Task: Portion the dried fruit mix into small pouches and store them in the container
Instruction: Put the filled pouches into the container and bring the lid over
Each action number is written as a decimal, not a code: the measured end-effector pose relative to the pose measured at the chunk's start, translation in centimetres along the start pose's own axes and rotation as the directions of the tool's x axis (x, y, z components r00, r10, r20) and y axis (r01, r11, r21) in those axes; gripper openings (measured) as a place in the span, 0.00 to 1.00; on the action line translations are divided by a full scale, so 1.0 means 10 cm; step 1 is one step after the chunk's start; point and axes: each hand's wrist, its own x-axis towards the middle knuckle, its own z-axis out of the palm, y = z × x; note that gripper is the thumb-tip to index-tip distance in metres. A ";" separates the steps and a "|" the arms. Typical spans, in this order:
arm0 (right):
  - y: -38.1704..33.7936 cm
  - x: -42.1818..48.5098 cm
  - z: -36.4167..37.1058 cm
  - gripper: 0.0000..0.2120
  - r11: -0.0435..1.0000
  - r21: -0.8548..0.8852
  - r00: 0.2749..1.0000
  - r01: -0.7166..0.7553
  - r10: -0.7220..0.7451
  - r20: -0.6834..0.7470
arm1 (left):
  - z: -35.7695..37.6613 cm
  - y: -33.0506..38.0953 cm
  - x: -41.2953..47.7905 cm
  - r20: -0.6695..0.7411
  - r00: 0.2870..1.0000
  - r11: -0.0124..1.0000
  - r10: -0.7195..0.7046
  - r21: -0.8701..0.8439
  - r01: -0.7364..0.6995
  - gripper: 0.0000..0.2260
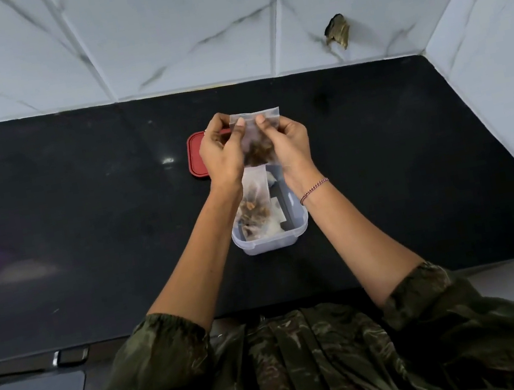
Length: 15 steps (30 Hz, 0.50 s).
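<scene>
Clearly, you held the small zip pouch (256, 137) of dried fruit mix above the clear container (271, 240) near the desk's middle, left hand (221, 153) and right hand (287, 142) fingers pinching its top strip. An unsealed strip could spill fruit. Your hands hid the seal and part of the red lid (196, 157).
</scene>
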 end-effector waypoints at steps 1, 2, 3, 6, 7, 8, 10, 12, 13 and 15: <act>0.02 -0.03 0.01 0.08 1.000 -0.006 1.000 -0.001 0.001 0.011 | -0.03 0.00 -0.02 -0.004 1.000 1.000 -0.001 0.002 0.001 0.05; 0.03 -0.06 0.02 0.08 1.000 -0.010 1.000 -0.004 0.004 0.020 | -0.05 0.00 -0.05 -0.005 1.000 1.000 0.001 0.004 -0.001 0.04; 0.05 -0.10 0.03 0.09 1.000 -0.005 1.000 -0.011 0.011 0.024 | -0.08 -0.01 -0.07 -0.008 1.000 1.000 0.002 0.007 -0.002 0.04; 0.08 -0.19 0.05 0.10 0.998 0.003 0.998 -0.058 0.058 -0.002 | -0.15 -0.03 -0.14 -0.044 0.999 0.998 -0.016 0.061 0.019 0.06; 0.09 -0.22 0.05 0.11 0.998 -0.012 0.998 -0.068 0.068 -0.010 | -0.17 -0.05 -0.16 -0.056 0.998 0.996 -0.022 0.087 0.027 0.07; 0.11 -0.24 0.05 0.12 0.997 -0.036 0.998 -0.069 0.069 -0.014 | -0.19 -0.07 -0.18 -0.064 0.998 0.993 -0.025 0.118 0.032 0.09; 0.17 -0.26 0.03 0.15 0.994 -0.091 0.998 -0.065 0.063 -0.019 | -0.23 -0.10 -0.21 -0.078 0.997 0.980 -0.027 0.197 0.042 0.11; 0.21 -0.29 0.01 0.18 0.984 -0.163 0.997 -0.077 0.074 -0.021 | -0.27 -0.13 -0.24 -0.092 0.996 0.953 -0.019 0.300 0.046 0.12; 0.23 -0.30 -0.01 0.19 0.975 -0.204 0.996 -0.085 0.083 -0.022 | -0.29 -0.13 -0.26 -0.096 0.995 0.929 -0.003 0.369 0.039 0.12; 0.24 -0.33 -0.03 0.18 0.953 -0.290 0.996 -0.085 0.083 -0.019 | -0.35 -0.14 -0.30 -0.103 0.994 0.853 0.030 0.521 0.029 0.11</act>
